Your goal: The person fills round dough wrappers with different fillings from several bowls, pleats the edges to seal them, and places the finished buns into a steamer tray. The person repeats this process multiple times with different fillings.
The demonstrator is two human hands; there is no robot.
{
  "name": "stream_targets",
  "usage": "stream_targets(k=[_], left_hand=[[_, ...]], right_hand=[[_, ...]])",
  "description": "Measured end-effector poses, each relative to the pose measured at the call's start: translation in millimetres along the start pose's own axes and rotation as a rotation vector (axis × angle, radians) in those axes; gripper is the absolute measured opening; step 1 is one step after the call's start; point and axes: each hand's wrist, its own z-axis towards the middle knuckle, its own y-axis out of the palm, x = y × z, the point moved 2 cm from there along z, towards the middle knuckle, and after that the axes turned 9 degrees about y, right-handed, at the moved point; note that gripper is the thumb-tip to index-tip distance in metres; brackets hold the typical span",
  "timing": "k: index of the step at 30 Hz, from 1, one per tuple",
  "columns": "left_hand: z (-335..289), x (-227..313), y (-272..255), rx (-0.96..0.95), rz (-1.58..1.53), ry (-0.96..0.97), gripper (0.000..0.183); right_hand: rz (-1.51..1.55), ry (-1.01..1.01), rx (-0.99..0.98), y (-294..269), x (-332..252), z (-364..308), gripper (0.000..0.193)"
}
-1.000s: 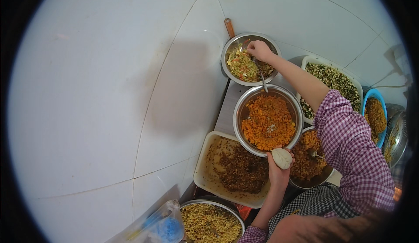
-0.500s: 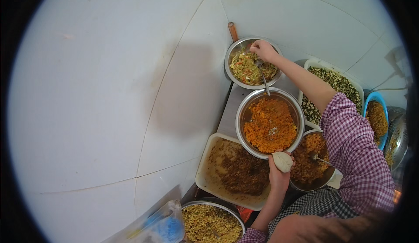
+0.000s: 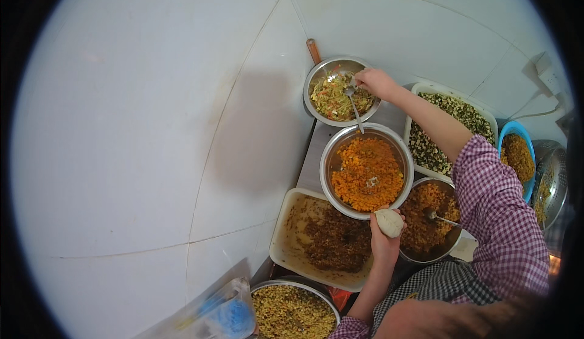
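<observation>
My left hand is closed around a pale, rounded piece of dough, held over the near rim of a steel bowl of orange diced filling. Reaching forward, my right hand is at the right rim of a steel bowl of shredded yellow-green vegetables. Its fingers are pinched together; whatever they hold, if anything, is too small to make out. A metal spoon rests in that far bowl, its handle leaning over the near rim.
A cream tub of dark brown filling and a bowl of yellow chopped filling lie near left. Rightward are a spooned reddish filling bowl, a tub of green-and-white filling, a blue basin and a colander. White walls enclose the corner.
My right hand has moved rightward from over the shredded vegetables to the bowl's right rim. My left hand keeps its hold on the dough. The whole view has shifted slightly.
</observation>
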Motion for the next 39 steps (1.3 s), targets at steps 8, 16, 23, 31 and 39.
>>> stream_targets(k=[8,16,23,31,39], left_hand=[[2.8,-3.0,14.5,-0.076,-0.085,-0.006,0.053],[-0.2,-5.5,60.7,-0.167,-0.140,0.033,0.056],[-18.1,-46.5,98.3,-0.203,0.017,0.034,0.056],[-30.3,-109.6,136.2,-0.222,0.168,0.044,0.054],[-64.9,-206.9,180.2,-0.313,0.350,0.024,0.054]], right_hand=[[0.795,0.350,-0.149,-62.3,-33.8,-52.4,0.011],[0.894,0.180,-0.320,-139.4,-137.6,-268.3,0.007],[1.210,0.487,-0.204,-164.0,-114.7,-335.5,0.007],[0.797,0.152,0.073,-206.6,-58.4,-386.5,0.011],[0.994,0.306,0.138,-255.7,19.0,-463.0,0.011]])
